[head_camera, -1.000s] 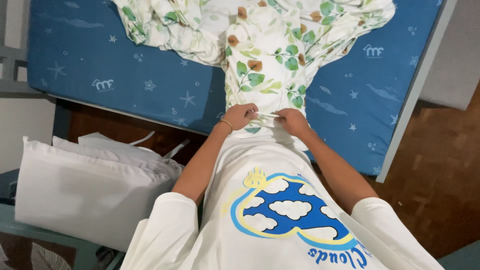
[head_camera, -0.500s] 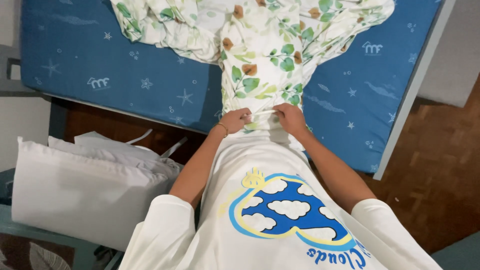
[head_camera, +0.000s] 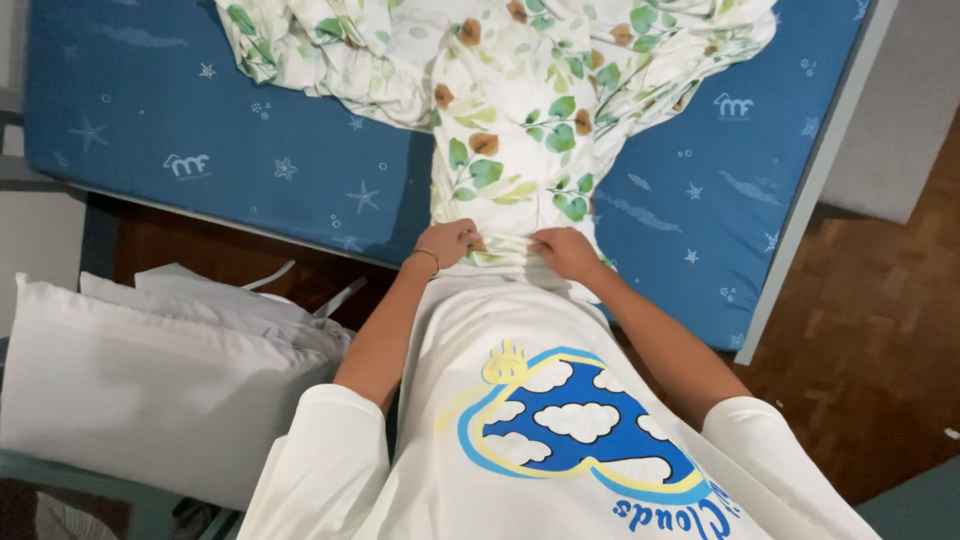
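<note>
From my remote seat I looked down on a blue mattress (head_camera: 200, 150) whose near edge ran slantwise from the left down to a corner at lower right, close beside the person's right forearm. Past that corner lay open wooden floor (head_camera: 880, 330), the widest free room in view. On the left, the gap between mattress edge and body was tight: white pillows (head_camera: 150, 390) were stacked there, just beside the left elbow, with a dark strip of floor between them and the mattress.

The leaf-print sheet (head_camera: 520, 130) lay bunched across the mattress top, and one fold of it ran down over the near edge to the person's waist.

Both arms reached forward, elbows bent and held wide, forearms converging at the sheet's lower end. The left hand (head_camera: 447, 243), with a thin bracelet (head_camera: 428, 256) at the wrist, had its fingers curled and pinched on the sheet's hem. The right hand (head_camera: 563, 250) sat just beside it, knuckles up, fingers likewise closed on the hem. The two hands were near each other but not touching, both right above the mattress edge, against the white shirt (head_camera: 540, 400).
</note>
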